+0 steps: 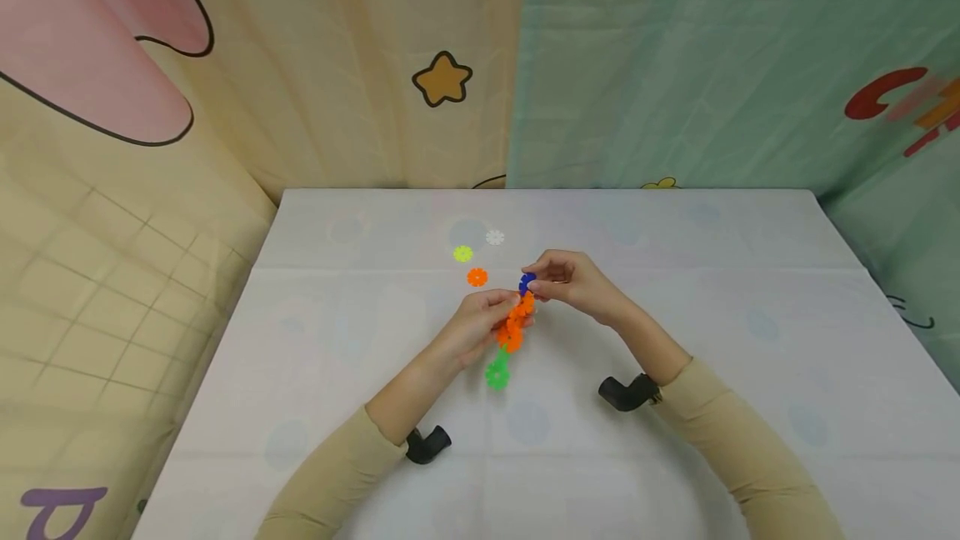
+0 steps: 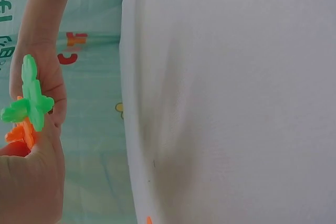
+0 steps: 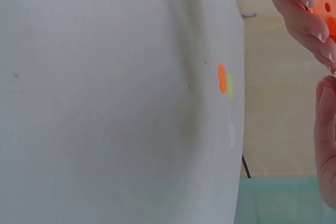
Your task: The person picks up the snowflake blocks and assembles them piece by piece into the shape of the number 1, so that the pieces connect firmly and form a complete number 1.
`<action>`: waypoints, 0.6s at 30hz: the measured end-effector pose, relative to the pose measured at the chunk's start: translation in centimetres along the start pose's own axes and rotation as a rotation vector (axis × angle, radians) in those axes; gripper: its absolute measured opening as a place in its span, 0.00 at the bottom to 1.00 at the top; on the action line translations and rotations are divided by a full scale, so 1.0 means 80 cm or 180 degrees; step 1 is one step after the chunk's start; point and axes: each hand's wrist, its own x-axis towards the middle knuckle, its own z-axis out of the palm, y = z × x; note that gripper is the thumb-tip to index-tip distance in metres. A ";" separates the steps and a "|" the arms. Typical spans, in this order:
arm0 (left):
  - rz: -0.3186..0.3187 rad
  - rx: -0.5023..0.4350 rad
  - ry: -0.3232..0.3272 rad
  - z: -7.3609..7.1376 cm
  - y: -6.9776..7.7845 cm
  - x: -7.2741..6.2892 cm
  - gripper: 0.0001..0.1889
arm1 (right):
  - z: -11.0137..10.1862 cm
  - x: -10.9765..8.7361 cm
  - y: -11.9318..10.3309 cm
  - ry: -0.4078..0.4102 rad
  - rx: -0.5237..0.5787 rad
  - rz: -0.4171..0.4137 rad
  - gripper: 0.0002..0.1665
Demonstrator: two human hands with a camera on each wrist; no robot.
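Above the table, a chain of interlocking plastic snowflake discs runs from green discs [image 1: 497,373] at the near end through several orange discs [image 1: 512,333] to a dark blue disc [image 1: 527,283] at the far end. My left hand [image 1: 477,325] grips the orange part between thumb and fingers. The right hand [image 1: 568,280] pinches the blue disc against the chain's upper end. In the left wrist view the green discs [image 2: 34,98] stick out past the left hand [image 2: 37,182]. Fingers partly hide the joint between blue and orange.
Loose on the white table [image 1: 360,407], beyond the hands, lie an orange disc [image 1: 477,277], a yellow disc [image 1: 462,253] and a white disc [image 1: 495,237]. Printed curtains [image 1: 360,65] hang behind the table's far edge. Black wrist mounts [image 1: 429,445] project below both forearms.
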 end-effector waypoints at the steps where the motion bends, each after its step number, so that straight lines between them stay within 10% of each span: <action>1: 0.0003 -0.0002 -0.0014 0.000 0.000 0.000 0.17 | 0.000 0.000 0.001 0.0024 -0.0028 -0.0001 0.10; 18: -0.0347 -0.0049 -0.0090 0.005 0.010 0.001 0.26 | 0.001 0.001 0.004 0.0070 -0.0200 0.0050 0.10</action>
